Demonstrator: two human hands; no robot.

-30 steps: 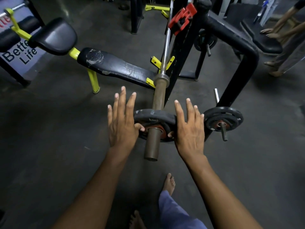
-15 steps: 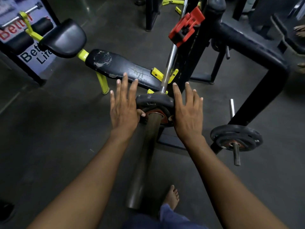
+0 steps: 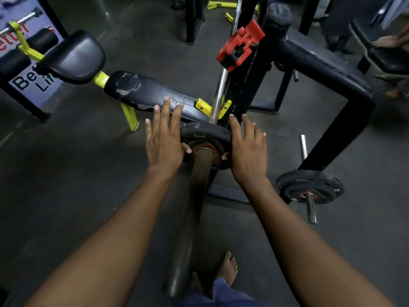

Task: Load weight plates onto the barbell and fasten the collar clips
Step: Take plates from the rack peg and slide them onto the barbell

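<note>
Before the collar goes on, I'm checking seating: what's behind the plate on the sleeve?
Behind the plate, only the bare steel bar and red clip show. The plate hides the sleeve's shoulder, so seating is unclear.

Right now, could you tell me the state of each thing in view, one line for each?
weight plate: on the barbell sleeve, pushed far along it.
barbell sleeve: near end bare, no clip on it.
left hand: open, fingers straight, pressed on the plate's left edge.
right hand: open, pressed on the plate's right edge.
red collar clip: apart from the plate, up by the rack, not fastened on the sleeve.
second plate: on a storage peg.
</note>
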